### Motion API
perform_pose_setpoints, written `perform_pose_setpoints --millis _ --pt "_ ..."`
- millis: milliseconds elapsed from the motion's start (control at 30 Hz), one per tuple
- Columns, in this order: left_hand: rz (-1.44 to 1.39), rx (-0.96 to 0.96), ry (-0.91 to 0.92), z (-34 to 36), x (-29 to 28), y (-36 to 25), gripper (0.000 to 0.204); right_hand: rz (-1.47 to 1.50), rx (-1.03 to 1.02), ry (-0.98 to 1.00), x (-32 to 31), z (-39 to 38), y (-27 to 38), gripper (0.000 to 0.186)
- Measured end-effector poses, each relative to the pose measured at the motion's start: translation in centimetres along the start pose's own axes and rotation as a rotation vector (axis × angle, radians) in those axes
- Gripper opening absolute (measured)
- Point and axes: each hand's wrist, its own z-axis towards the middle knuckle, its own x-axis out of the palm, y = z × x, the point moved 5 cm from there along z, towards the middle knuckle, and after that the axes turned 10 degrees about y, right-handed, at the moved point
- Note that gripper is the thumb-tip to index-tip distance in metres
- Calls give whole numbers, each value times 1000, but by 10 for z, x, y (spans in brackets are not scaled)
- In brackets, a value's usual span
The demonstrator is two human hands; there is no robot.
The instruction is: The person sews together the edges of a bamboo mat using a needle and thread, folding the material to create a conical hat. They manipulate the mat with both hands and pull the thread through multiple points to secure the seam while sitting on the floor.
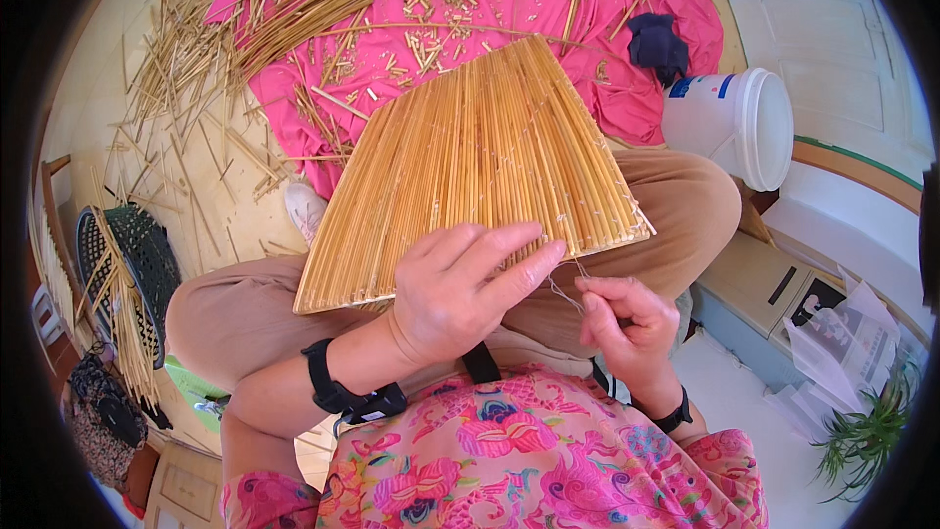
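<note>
Your left hand point(452, 286) touches the mat point(470, 167) at six o'clock, grip unclear; at five, your right hand point(632, 321) pinches thread point(560, 292).

The pale floor point(98, 73) bears a pink cloth point(689, 10) and scattered stalks point(186, 51).

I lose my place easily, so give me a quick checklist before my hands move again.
1. Stalk panel supported across the legs: ok.
2. Left hand on the panel's near edge: ok.
3. Right hand pinching the thin thread beside that edge: ok.
4. Thread drawn tight: not ok, a slack loop shows between the hands.
5. Knots at the near edge secure: cannot tell, too fine to see.
6. Loose stalks gathered up: not ok, they lie strewn over the pink cloth and the floor.
</note>
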Motion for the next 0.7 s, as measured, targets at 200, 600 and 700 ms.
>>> perform_pose_setpoints --millis 200,600,700 --pt "31 40 31 2 2 -3 36 25 69 -9 0 -1 2 10" --pt "26 20 21 4 2 0 38 -46 -71 -108 8 6 -2 11" --pt "32 19 36 3 4 -2 37 -31 -52 -113 10 7 -4 11"
